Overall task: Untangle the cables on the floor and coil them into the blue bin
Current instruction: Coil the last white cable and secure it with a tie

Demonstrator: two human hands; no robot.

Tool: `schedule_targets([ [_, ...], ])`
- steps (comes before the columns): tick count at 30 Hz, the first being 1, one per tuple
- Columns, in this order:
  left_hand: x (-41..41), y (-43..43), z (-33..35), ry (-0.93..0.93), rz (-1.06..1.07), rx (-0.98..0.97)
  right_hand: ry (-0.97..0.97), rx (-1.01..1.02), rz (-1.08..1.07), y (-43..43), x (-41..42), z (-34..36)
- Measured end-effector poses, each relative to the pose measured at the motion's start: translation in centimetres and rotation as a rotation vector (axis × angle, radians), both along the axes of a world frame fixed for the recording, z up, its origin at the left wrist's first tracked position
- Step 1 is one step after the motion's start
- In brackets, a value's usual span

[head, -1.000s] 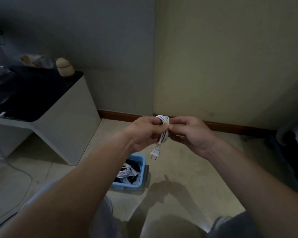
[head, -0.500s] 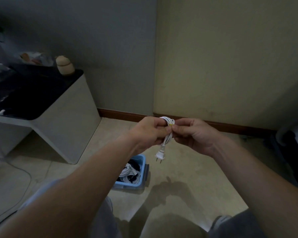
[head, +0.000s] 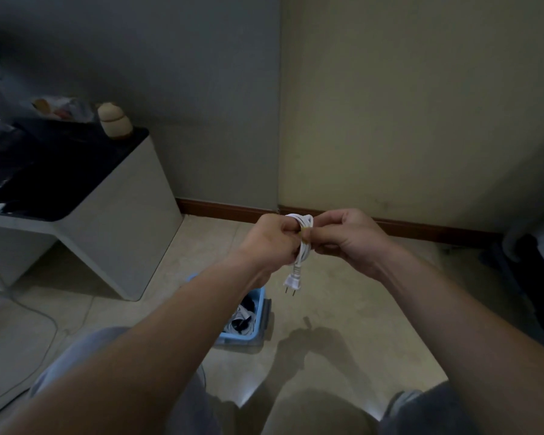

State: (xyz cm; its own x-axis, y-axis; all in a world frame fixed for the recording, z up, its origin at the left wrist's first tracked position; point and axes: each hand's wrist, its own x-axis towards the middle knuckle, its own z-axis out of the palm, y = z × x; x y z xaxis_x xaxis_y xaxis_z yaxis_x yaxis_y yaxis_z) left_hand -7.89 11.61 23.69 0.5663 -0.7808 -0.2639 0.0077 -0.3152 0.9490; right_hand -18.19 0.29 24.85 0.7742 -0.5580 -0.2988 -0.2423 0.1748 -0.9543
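Note:
A coiled white power cable hangs between both hands at chest height, its two-pin plug dangling below. My left hand grips the bundle from the left. My right hand pinches a small yellow tie wrapped round the coil near its top. On the floor underneath sits the blue bin, partly hidden by my left forearm, with white and black cables inside.
A white cabinet with a dark top stands at the left, carrying a beige jar and bags. A thin white cord trails over the floor beside it. Dark furniture sits at the right edge. My knees fill the bottom.
Both hands stay together on the coil and have drifted slightly right and lower in view. The plug hangs a little further right. My left forearm now covers more of the bin.

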Motion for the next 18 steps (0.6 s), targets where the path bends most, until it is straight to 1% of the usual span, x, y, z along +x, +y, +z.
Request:
schedule_targets([
  [3, 0.0, -0.2, -0.4, -0.014, 0.007, 0.004, 0.025, -0.064, -0.007, -0.1, -0.1, 0.0],
  [8, -0.5, -0.4, -0.6, -0.106, -0.026, 0.008, 0.048, -0.102, -0.03, 0.1, 0.0, -0.2],
  [10, -0.9, -0.4, -0.1, -0.084, -0.061, -0.003, 0.065, -0.133, -0.054, 0.3, 0.2, -0.4],
  [11, -1.1, -0.3, 0.2, -0.035, -0.071, -0.019, 0.072, -0.156, -0.07, 0.4, 0.3, -0.5],
  [14, -1.2, -0.2, 1.0, 0.248, -0.107, -0.078, 0.093, -0.238, -0.102, 0.2, 0.3, -0.5],
  [17, -0.2, 0.4, 2.1, 0.523, -0.212, -0.137, 0.152, -0.368, -0.14, -0.8, 0.1, -0.8],
  [18, 0.3, 0.8, 2.6, 0.581, -0.231, -0.155, 0.164, -0.382, -0.158, -1.3, -0.1, -0.9],
])
